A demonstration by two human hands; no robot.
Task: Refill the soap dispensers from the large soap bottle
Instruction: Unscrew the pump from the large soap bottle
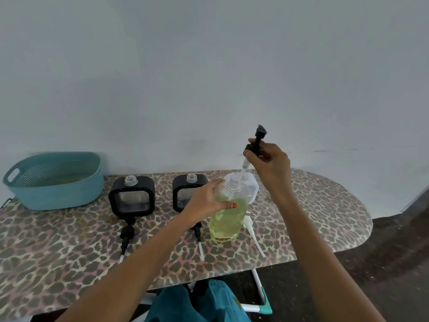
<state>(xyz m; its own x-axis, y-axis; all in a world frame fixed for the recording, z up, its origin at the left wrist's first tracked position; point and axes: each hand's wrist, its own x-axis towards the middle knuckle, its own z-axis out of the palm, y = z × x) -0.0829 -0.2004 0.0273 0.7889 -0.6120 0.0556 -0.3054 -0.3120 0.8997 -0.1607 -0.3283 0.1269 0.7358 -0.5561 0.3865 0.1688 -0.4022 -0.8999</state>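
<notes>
— Large soap bottle (228, 217)?
— Upright on the leopard-print ironing board (325, 205), about half full of yellow-green liquid, threaded neck uncapped.

— Left hand (206, 198)?
— Wrapped round the bottle's shoulder, thumb across the front, fingers curled behind.

— Right hand (270, 159)?
— Raised above and just right of the bottle's neck, fingertips pinching the collar of a black pump (259, 133). Clear dip tube (244, 167) hanging down, tip close by the bottle's mouth. Inside the mouth or just behind: cannot tell.

— Dispensers?
— Near black dispenser (185, 189) just left of the bottle, partly hidden by the left hand. Far black dispenser (131, 196) further left again. Both square, clear-windowed, necks open. Pale dispenser (253, 185) right behind the bottle, mostly covered.

— Loose parts?
— Flat on the board: white pump (251, 231) just right of the bottle's base, near loose pump (199, 238) just left of the base and half under the forearm, far loose pump (126, 233) well left, in front of the far black dispenser.

— Anything else?
— Teal basket (55, 182), far left of the bottle, past both black dispensers, at the board's back edge.
</notes>
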